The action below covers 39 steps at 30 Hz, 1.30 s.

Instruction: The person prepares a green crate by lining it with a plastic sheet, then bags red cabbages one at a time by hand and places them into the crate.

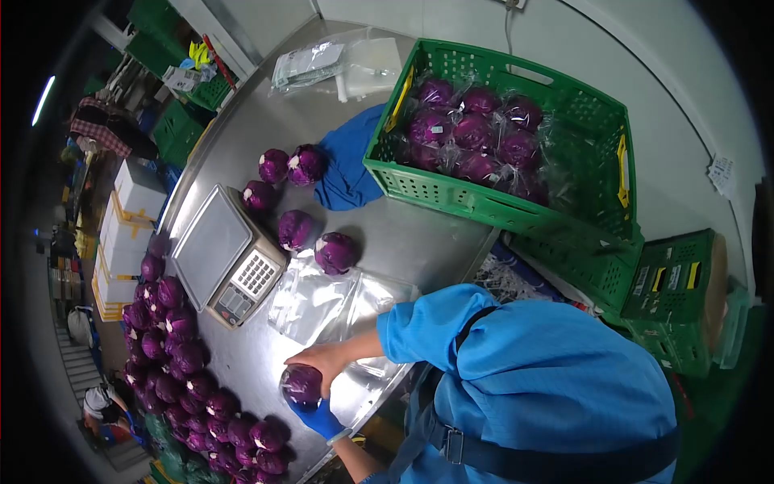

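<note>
Both my hands hold one red cabbage (301, 384) over the steel table's edge nearest me; shiny clear plastic seems to surround it. My left hand (318, 415), in a blue glove, cups it from below in the picture. My bare right hand (324, 360) curls over its other side, fingers bent round it. Beside my right hand, clear plastic bags (310, 302) lie flat on the table. Two loose cabbages, a nearer one (336, 252) and another one (296, 230), sit just past the bags. A digital scale (230, 254) with a keypad stands close by, its pan bare.
A green crate (435, 187) holds several bagged cabbages. Under its corner lies a blue cloth (351, 161). A heap of loose cabbages (181, 355) lines the table's far side. More bags (322, 64) lie at the top. Green crates (669, 298) stand behind; two people (109, 129) are farther off.
</note>
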Tool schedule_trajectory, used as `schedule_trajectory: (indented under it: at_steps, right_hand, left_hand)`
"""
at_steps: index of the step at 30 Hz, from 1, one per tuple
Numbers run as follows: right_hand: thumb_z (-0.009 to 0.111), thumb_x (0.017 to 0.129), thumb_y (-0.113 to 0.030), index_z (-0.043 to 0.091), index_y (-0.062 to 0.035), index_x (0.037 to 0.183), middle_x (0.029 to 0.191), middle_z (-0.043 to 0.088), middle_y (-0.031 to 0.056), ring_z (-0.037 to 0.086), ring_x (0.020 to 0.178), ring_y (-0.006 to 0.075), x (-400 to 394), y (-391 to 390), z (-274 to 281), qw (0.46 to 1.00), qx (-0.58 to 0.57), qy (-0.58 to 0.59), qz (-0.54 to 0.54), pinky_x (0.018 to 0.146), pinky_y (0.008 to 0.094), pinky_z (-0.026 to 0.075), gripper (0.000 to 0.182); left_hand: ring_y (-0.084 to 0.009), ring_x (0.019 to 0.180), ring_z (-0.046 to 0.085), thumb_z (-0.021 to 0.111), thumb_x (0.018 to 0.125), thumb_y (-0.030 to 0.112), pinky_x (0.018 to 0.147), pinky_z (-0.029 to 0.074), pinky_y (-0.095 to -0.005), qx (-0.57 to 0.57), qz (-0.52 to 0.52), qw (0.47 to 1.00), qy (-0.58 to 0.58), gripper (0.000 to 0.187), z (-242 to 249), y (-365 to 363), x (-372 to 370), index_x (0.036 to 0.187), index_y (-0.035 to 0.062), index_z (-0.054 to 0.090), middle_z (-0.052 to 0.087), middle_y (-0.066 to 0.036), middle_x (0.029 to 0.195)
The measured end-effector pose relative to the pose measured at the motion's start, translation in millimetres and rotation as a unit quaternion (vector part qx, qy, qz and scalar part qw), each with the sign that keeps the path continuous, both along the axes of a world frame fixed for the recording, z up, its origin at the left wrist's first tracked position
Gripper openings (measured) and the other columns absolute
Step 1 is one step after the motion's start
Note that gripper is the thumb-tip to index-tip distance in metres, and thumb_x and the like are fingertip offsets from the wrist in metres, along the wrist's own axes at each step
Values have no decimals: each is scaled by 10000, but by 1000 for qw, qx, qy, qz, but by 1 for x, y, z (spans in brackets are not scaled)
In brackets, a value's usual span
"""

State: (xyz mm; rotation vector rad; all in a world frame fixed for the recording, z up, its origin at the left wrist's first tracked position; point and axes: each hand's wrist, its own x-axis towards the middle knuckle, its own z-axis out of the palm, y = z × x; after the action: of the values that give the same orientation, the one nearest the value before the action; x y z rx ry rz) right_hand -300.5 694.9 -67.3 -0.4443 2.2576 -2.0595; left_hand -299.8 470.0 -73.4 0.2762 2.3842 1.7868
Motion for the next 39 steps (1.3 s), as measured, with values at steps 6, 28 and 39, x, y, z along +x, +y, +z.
schedule_trajectory:
  at_steps: [6, 28, 39]
  right_hand:
    - [901, 539, -404, 320, -61, 1402, 1291, 546, 168, 519, 1229, 285, 14, 49, 47, 985, -98, -103, -101, 1034, 374, 403, 1096]
    - [712, 779, -304, 417, -32, 1365, 1254, 549, 91, 543, 1120, 202, 464, 579, 104, 797, -92, -219, -556, 981, 342, 429, 710]
    - [667, 862, -262, 515, 3, 1287, 1167, 610, 150, 576, 1106, 247, 400, 556, 112, 601, 477, -202, -608, 954, 345, 444, 524]
  left_hand:
    - [-224, 1069, 574, 736, 725, -83, 933, 480, -350, -14, 9, 995, 99, 635, 86, 86, 6, 1304, -58, 476, 557, -141, 1243]
    - [-258, 874, 619, 681, 809, 17, 723, 511, -343, -226, -167, 953, 115, 99, 3, 154, 50, 900, 47, 656, 656, -100, 908]
    - [-287, 800, 641, 724, 774, 161, 739, 517, -366, -245, -296, 920, 77, 196, -73, 144, 46, 951, 87, 683, 673, -101, 870]
